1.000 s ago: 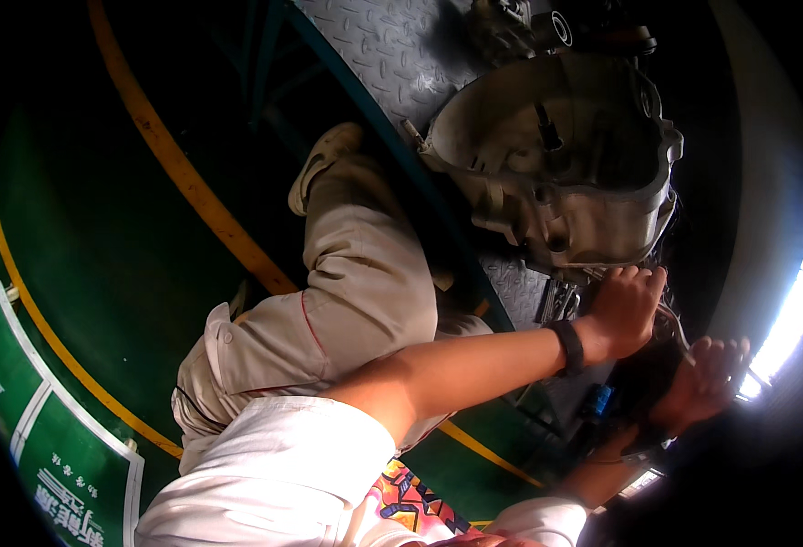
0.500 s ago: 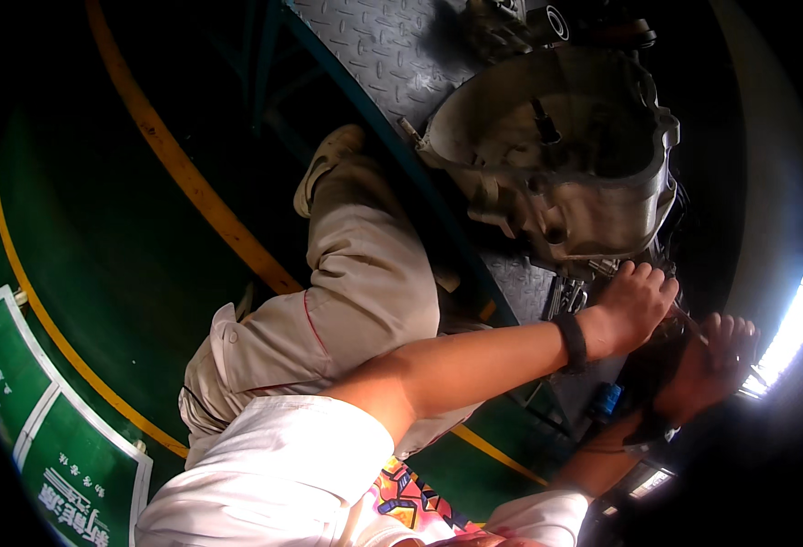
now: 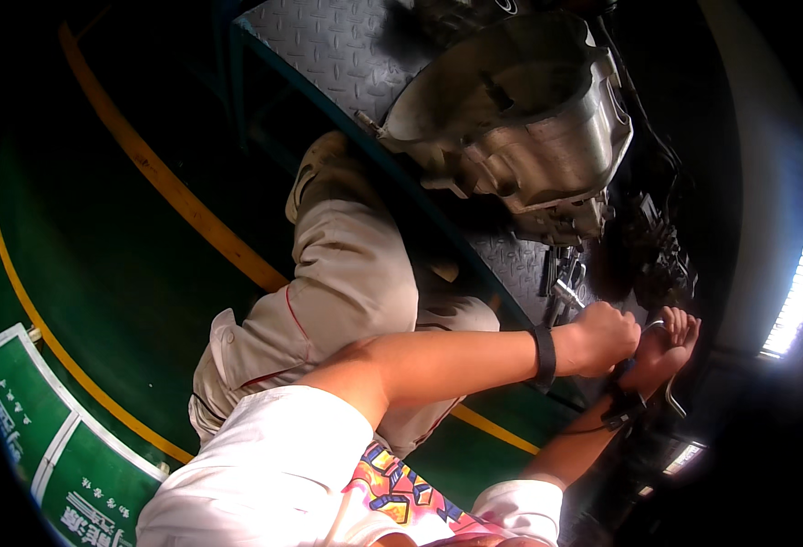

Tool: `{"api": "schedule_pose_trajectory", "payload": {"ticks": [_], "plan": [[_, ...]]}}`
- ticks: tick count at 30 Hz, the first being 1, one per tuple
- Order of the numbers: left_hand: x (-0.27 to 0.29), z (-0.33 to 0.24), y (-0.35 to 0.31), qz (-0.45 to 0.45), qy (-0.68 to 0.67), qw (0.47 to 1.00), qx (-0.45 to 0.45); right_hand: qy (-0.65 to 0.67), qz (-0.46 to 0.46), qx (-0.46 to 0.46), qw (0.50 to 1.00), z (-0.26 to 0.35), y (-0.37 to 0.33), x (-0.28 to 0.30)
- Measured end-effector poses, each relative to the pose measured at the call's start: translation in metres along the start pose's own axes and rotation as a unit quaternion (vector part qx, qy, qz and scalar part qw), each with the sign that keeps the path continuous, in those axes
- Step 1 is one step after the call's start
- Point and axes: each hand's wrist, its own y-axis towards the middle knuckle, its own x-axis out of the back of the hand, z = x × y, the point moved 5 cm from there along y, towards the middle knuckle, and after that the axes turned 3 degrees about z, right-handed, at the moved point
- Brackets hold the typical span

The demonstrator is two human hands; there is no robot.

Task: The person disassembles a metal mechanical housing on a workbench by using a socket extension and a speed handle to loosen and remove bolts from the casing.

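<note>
My left hand (image 3: 602,337) is closed in a fist, and a tool with a silver cylindrical end (image 3: 567,294), like a socket, sticks out of it towards the plate. Close on its right, my right hand (image 3: 664,351) has curled fingers around a thin bent metal rod (image 3: 674,399). Whether rod and silver end are one tool is hidden by the hands. Beyond them a large bell-shaped cast metal housing (image 3: 547,159) lies with its wide opening facing up and away. Neither hand touches it.
The housing rests on a tread-plate bench top (image 3: 329,55) with a teal edge. Dark cabling and connectors (image 3: 661,260) lie right of it; small metal parts (image 3: 561,264) sit nearer. A bent leg in beige trousers (image 3: 351,264) is left of the bench. Green signboards (image 3: 64,447) stand lower left.
Both hands have drawn back from the near end of the housing, and the silver tool end now shows clear of it. The view has shifted, placing the housing further up and left.
</note>
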Motion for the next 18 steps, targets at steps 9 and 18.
{"api": "schedule_pose_trajectory", "payload": {"ticks": [9, 18], "plan": [[0.021, 0.048, -0.022, 0.114, 0.011, 0.988, 0.102, -0.471, -0.071, -0.209, 0.854, -0.092, -0.116, -0.011], [0.062, 0.07, -0.084, 0.2, 0.063, 0.971, 0.113, -0.731, 0.092, 0.069, 0.673, -0.129, -0.028, -0.112]]}}
